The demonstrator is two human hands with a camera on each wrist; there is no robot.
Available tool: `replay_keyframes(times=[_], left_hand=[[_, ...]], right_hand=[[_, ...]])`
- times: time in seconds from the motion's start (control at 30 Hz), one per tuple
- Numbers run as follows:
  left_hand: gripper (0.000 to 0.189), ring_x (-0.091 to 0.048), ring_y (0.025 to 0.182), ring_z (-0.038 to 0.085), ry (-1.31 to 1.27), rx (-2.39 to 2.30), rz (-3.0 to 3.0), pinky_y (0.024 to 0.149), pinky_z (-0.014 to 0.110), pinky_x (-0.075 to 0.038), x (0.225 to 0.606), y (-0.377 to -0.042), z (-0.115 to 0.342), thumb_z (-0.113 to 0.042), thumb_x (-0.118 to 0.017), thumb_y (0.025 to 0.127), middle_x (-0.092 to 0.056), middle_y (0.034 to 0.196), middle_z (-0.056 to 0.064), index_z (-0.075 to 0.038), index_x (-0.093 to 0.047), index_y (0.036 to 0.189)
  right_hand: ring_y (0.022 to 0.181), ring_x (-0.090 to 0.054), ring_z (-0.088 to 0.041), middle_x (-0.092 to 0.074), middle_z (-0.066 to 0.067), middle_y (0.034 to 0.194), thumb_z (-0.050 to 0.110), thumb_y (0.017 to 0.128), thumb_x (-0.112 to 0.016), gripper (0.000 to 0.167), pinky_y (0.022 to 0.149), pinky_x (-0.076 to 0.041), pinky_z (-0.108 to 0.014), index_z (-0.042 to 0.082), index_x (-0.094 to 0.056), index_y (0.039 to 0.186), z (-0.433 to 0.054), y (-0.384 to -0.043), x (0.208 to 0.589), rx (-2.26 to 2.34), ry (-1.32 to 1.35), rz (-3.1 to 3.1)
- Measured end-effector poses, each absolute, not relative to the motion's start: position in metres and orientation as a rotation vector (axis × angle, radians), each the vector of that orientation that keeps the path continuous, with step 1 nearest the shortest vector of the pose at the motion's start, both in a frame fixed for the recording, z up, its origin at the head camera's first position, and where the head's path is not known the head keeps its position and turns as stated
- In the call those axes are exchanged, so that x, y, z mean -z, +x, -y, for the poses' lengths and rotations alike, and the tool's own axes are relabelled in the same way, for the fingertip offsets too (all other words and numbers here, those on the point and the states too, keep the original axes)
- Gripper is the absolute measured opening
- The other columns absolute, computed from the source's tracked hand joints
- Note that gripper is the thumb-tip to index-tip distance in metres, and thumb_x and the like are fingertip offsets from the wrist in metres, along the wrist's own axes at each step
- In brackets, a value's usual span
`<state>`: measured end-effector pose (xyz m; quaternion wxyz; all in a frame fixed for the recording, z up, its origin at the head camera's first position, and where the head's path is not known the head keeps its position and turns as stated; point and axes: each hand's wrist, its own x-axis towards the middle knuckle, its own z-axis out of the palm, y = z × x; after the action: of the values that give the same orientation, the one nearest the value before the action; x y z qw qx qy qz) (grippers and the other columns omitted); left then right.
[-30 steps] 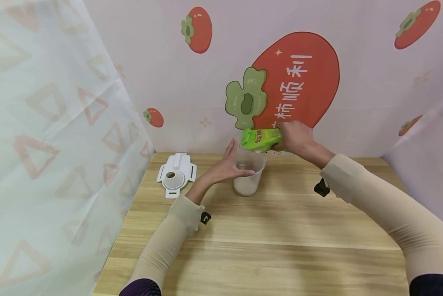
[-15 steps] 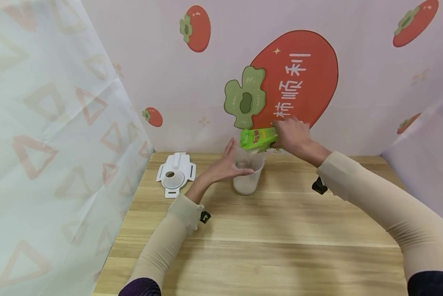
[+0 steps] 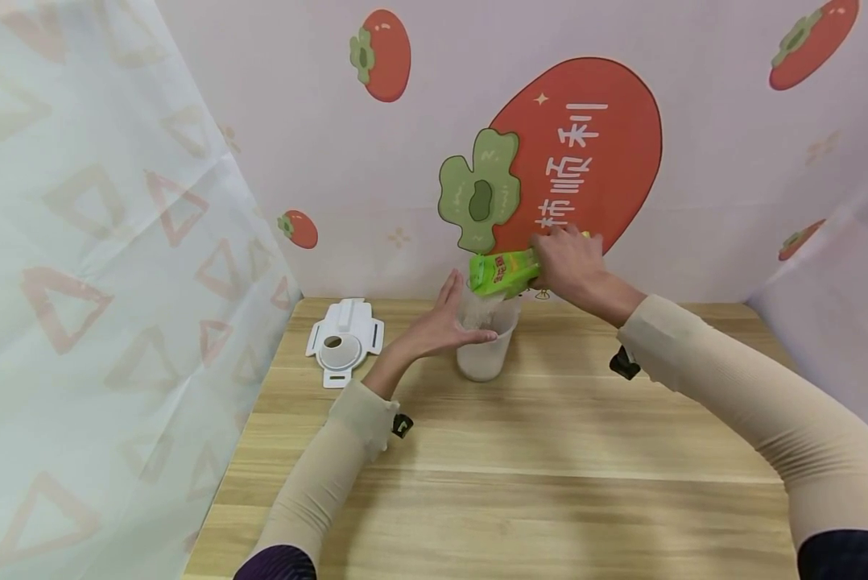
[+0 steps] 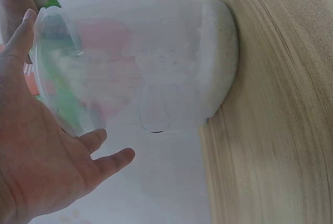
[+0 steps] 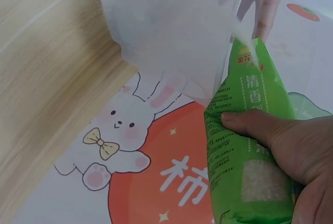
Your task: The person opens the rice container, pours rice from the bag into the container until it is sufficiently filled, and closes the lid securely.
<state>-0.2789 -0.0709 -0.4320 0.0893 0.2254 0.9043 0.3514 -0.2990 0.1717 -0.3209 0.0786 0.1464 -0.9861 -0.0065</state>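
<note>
My right hand [image 3: 570, 262] grips a green bag of rice [image 5: 252, 135], which is tipped over the mouth of a tall translucent plastic container [image 3: 502, 342]. White grains fall from the bag's opening into the container. A layer of rice [image 4: 222, 52] covers its bottom in the left wrist view. The container stands upright on the wooden table. My left hand [image 4: 47, 156] is at its rim with the fingers spread, the thumb on the near side and the other fingers at the left. The bag's far end is covered by my right hand in the head view.
A white plastic lid [image 3: 345, 338] with side flaps and a round part lies on the wooden table [image 3: 506, 499], left of the container. A pale wall [image 3: 376, 177] with persimmon pictures rises right behind the table, close to the container and bag.
The right hand and bag have shifted slightly left. A stream of rice now shows clearly below the bag's mouth. The left hand, container and lid have stayed in place.
</note>
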Motion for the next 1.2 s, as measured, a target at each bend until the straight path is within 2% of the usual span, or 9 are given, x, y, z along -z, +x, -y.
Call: replay_keyframes(times=[0.57,0.87,1.2], left_hand=[[0.132,-0.016,0.162,0.035,0.682,-1.055,-2.679,0.120,0.056,-0.040,0.4312,-0.2790,0.0709,-0.068,-0.074,0.088,0.018,0.178,0.006,-0.011,0.012,0.169],[0.133,-0.012,0.163,0.034,0.672,-1.083,-2.657,0.125,0.054,-0.034,0.4317,-0.2790,0.0712,-0.068,-0.075,0.087,0.021,0.177,0.004,-0.011,0.013,0.169],[0.132,-0.012,0.163,0.035,0.684,-1.076,-2.670,0.124,0.055,-0.034,0.4317,-0.2791,0.0709,-0.066,-0.075,0.088,0.018,0.178,0.007,-0.011,0.013,0.169]], right_hand=[[0.112,-0.062,-0.046,-0.070,-0.023,0.119,0.032,0.076,-0.098,0.065,0.085,-0.054,-0.076,0.007,-0.069,0.127,-0.1724,-0.2999,0.3206,0.071,0.483,2.919],[0.106,-0.064,-0.047,-0.070,-0.024,0.116,0.034,0.075,-0.099,0.066,0.079,-0.058,-0.070,0.006,-0.069,0.127,-0.1713,-0.3012,0.3185,0.113,0.522,2.910],[0.098,-0.067,-0.044,-0.072,-0.024,0.109,0.034,0.074,-0.100,0.065,0.074,-0.060,-0.066,0.004,-0.070,0.123,-0.1700,-0.3011,0.3157,0.161,0.547,2.890]])
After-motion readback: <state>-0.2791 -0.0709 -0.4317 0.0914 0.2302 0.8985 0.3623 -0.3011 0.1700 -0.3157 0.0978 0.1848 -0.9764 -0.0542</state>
